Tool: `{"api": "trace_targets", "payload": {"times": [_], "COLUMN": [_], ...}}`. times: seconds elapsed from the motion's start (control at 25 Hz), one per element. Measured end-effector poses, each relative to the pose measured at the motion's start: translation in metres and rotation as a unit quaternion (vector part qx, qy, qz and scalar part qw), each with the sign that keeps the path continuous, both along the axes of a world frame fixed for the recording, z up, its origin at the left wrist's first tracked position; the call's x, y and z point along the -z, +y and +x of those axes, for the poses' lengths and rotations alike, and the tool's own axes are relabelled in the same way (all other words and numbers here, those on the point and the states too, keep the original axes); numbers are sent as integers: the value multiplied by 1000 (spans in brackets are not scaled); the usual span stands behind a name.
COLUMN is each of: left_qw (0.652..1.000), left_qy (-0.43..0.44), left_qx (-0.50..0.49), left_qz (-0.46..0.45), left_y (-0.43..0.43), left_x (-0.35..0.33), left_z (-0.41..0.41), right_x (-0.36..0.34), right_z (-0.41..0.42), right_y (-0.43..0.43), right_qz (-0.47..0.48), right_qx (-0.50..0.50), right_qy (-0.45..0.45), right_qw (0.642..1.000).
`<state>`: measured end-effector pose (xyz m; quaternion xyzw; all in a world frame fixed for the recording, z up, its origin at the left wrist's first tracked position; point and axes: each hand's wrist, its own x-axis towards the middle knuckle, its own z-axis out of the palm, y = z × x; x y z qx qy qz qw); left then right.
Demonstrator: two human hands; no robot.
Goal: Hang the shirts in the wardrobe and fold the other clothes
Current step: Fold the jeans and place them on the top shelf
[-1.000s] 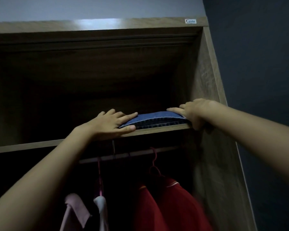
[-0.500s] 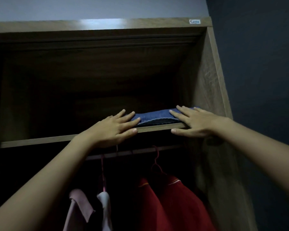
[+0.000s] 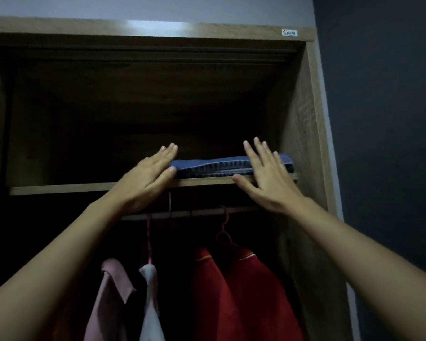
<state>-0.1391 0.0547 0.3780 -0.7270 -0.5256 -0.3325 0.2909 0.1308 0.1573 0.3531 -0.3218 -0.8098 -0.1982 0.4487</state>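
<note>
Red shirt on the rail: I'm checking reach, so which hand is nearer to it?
Right. The right hand is above the red shirt, by the shelf; the left hand is up and off to its left.

A dark blue wall (image 3: 384,119) fills the right side, meeting a pale grey wall (image 3: 158,6) along the top.

Both forearms (image 3: 67,254) and hands (image 3: 146,183) are bare.
</note>
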Motion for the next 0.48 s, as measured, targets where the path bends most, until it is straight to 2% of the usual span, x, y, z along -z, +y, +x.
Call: {"api": "trace_targets", "payload": {"times": [0.16, 0.28, 0.36, 0.48], "left_qw": [999, 998, 996, 976], "left_qy": [1, -2, 2, 56], "left_qx": [-5, -29, -81, -208], "left_qz": [49, 56, 37, -29], "left_y": [-27, -50, -68, -111], "left_x": [47, 107, 148, 207], "left_z": [-8, -19, -34, -62], "right_x": [36, 82, 124, 188], "right_z": [-39, -71, -98, -146], "right_y": [-28, -52, -72, -107], "right_qz": [30, 31, 0, -94], "right_qx": [-69, -134, -180, -230], "right_qy": [33, 28, 25, -7], "right_qw": [997, 990, 983, 969]}}
